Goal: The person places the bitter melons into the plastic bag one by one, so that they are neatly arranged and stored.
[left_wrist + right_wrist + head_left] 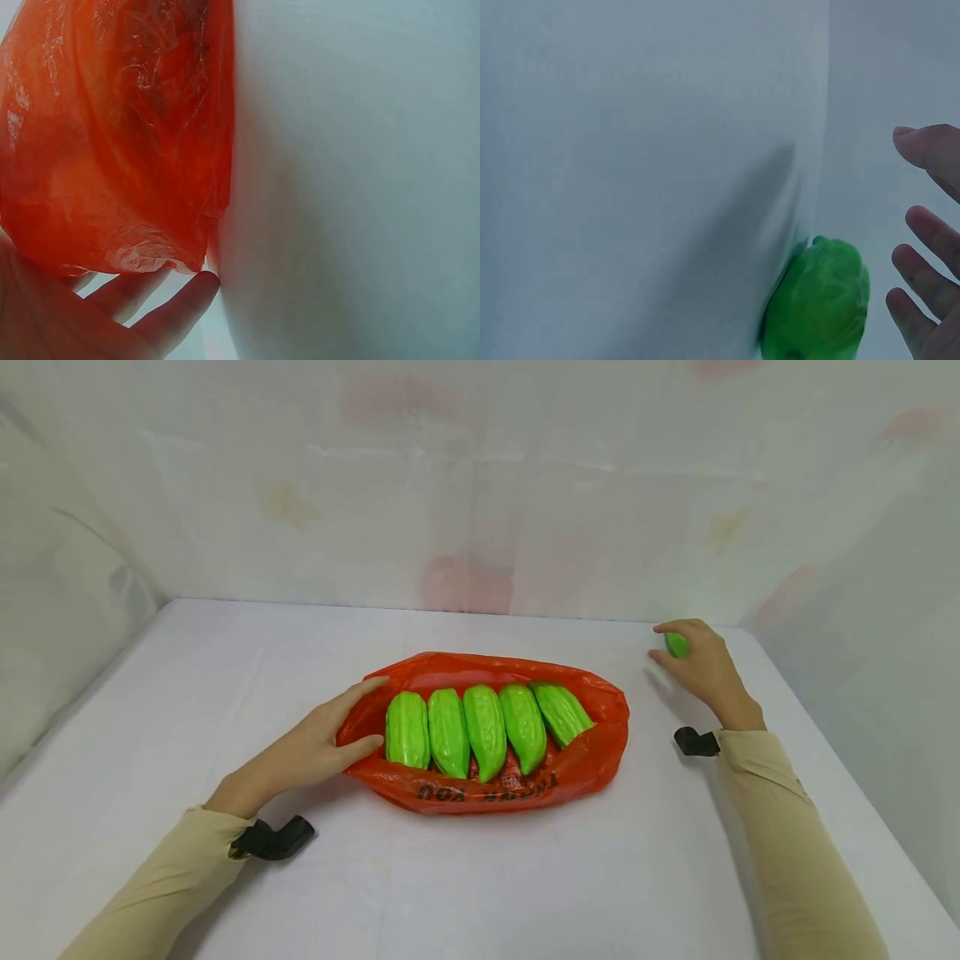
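Observation:
A red plastic bag [480, 802] with dark lettering lies with its mouth spread wide, holding several green ridged bitter melons [483, 727] side by side. My left hand [311, 747] touches the bag's left end, thumb and fingers spread along the rim. In the left wrist view, its fingers [176, 311] lie against the red plastic. At the far right, my right hand [705, 668] hovers around another bitter melon [677, 645], mostly hidden behind it. The right wrist view shows that bitter melon [817, 304] on the table, apart from the spread fingers [915, 270].
A white-covered table [465, 885] bears everything. Pale cloth walls [480, 485] with faint red and yellow patches stand behind it and at both sides. The far-right melon lies near the table's back edge. Black wrist devices [277, 841] sit at both sleeve cuffs.

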{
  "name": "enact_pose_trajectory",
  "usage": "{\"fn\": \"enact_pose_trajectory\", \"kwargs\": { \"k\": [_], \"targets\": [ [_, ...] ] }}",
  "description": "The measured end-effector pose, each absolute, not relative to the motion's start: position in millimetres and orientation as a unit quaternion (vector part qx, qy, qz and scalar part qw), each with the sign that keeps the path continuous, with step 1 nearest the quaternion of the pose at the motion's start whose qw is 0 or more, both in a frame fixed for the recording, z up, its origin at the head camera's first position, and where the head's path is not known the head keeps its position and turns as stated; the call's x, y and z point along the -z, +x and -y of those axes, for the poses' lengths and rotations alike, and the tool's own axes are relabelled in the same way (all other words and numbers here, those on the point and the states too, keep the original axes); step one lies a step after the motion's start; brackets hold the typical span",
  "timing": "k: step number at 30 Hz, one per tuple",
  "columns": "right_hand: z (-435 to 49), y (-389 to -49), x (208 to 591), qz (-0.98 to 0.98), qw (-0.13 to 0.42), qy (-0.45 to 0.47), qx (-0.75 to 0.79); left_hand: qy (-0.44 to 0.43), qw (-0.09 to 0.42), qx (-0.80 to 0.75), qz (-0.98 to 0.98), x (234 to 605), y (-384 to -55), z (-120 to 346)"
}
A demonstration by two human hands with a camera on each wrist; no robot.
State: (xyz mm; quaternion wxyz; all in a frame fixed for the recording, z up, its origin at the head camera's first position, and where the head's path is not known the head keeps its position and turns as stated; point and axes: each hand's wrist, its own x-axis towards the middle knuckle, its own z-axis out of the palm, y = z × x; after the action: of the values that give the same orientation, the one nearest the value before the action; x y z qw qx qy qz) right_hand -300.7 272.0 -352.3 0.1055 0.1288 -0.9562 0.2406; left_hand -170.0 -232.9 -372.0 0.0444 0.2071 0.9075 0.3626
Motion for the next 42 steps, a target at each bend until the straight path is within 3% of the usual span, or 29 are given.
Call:
{"fn": "enact_pose_trajectory", "kwargs": {
  "k": [42],
  "targets": [
    [-307,-313,363,0.970,0.016,0.033,-0.239,0.201,0.051,-0.365,-0.908,371,-170,233]
  ]
}}
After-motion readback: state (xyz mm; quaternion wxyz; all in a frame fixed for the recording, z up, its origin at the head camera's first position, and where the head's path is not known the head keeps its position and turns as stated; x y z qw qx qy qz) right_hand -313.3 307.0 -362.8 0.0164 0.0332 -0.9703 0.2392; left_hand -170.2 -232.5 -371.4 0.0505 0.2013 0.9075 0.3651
